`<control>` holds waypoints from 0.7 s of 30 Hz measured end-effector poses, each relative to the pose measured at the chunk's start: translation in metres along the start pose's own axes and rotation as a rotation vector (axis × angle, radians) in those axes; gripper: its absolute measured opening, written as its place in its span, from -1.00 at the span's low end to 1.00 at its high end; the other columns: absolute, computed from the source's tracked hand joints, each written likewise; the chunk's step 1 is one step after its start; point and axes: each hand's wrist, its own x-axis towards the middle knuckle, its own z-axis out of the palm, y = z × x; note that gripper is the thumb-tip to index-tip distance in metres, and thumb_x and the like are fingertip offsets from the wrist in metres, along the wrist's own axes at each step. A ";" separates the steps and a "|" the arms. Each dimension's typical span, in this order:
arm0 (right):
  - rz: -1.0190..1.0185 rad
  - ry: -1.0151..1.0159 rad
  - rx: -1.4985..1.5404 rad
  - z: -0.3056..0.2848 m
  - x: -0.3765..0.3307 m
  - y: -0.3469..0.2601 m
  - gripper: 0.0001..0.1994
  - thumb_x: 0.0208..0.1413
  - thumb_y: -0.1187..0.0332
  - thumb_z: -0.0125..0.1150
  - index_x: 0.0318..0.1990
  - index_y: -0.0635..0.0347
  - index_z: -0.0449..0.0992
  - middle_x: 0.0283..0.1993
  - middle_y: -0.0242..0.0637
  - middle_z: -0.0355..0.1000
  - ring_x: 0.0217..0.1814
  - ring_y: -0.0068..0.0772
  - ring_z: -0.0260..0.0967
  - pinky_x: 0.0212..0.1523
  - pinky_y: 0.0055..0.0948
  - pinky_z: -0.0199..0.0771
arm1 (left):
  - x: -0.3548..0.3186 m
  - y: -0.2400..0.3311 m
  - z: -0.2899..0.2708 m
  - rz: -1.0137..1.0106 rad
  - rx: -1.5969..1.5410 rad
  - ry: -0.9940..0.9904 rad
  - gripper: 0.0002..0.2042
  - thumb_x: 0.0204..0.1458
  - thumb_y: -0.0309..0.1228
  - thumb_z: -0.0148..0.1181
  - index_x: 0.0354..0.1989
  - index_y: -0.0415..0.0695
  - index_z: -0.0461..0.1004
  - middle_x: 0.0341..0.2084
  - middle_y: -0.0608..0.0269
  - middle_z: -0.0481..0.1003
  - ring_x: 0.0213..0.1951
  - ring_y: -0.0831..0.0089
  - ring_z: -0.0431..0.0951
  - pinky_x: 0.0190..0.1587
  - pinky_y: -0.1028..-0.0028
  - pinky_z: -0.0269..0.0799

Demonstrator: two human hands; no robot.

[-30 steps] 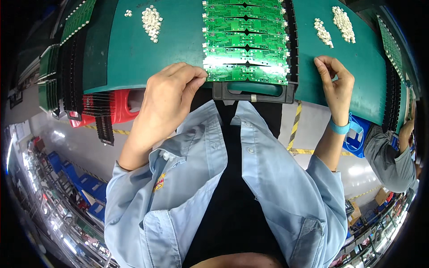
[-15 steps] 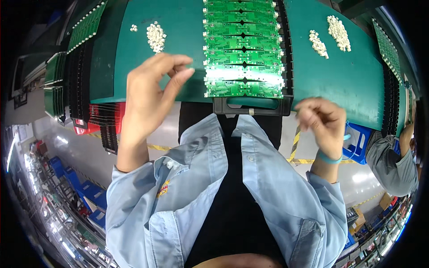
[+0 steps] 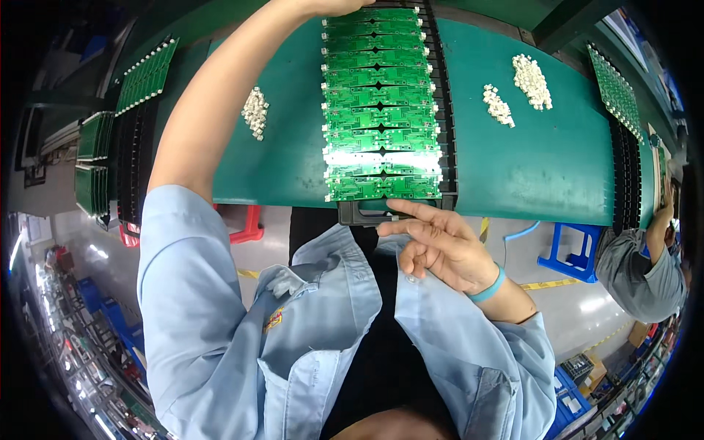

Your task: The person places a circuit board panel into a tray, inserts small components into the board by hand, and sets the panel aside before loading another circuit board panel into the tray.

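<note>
A long green circuit board panel (image 3: pixel 381 103) lies in a black tray (image 3: pixel 364 215) on the green table mat (image 3: pixel 528 169). My left arm stretches up along the panel's left side. My left hand (image 3: pixel 330 6) is at the panel's far end, mostly cut off by the top edge, so its grip is hidden. My right hand (image 3: pixel 436 246) is at the tray's near edge with fingers spread, its index finger touching the tray under the nearest board. It holds nothing I can see. A pile of small white parts (image 3: pixel 255 111) lies left of the panel, and two more piles (image 3: pixel 499 105) (image 3: pixel 532 79) lie to its right.
Racks of green boards stand at the left (image 3: pixel 143 73) and at the right (image 3: pixel 616 88). A co-worker in a grey sleeve (image 3: pixel 638 271) works at the right end. A blue stool (image 3: pixel 568 249) and a red stool (image 3: pixel 246 224) stand under the table.
My left hand rose from the tray's near edge to the panel's far end. My right hand came from the table's right part to the tray's near edge in the middle.
</note>
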 end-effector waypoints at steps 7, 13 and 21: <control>0.031 -0.014 0.114 -0.002 0.006 0.003 -0.62 0.18 0.45 -0.07 0.13 0.40 0.17 -0.02 0.05 0.34 -0.39 -0.35 0.44 -0.56 -0.63 0.41 | 0.040 -0.053 0.043 -0.010 0.122 -0.292 -0.86 -0.15 -0.51 0.05 -0.47 -0.30 0.50 -0.61 0.19 0.49 -0.57 0.29 0.41 -0.39 0.40 0.36; 0.043 0.010 0.108 0.001 0.006 0.000 -0.64 0.18 0.46 -0.08 0.12 0.39 0.20 -0.03 0.04 0.35 -0.39 -0.36 0.42 -0.55 -0.64 0.40 | 0.036 -0.033 0.036 -0.386 -0.145 -0.447 -0.88 -0.12 -0.49 0.08 -0.50 -0.27 0.52 -0.68 0.35 0.43 -0.63 0.47 0.32 -0.46 0.49 0.33; 0.018 0.036 0.076 0.007 0.005 0.001 -0.66 0.17 0.47 -0.06 0.09 0.41 0.24 -0.05 0.02 0.36 -0.42 -0.40 0.37 -0.57 -0.65 0.35 | 0.036 -0.051 0.042 -0.423 -0.371 -0.448 -0.89 -0.10 -0.49 0.14 -0.49 -0.28 0.54 -0.69 0.45 0.42 -0.64 0.59 0.28 -0.53 0.57 0.28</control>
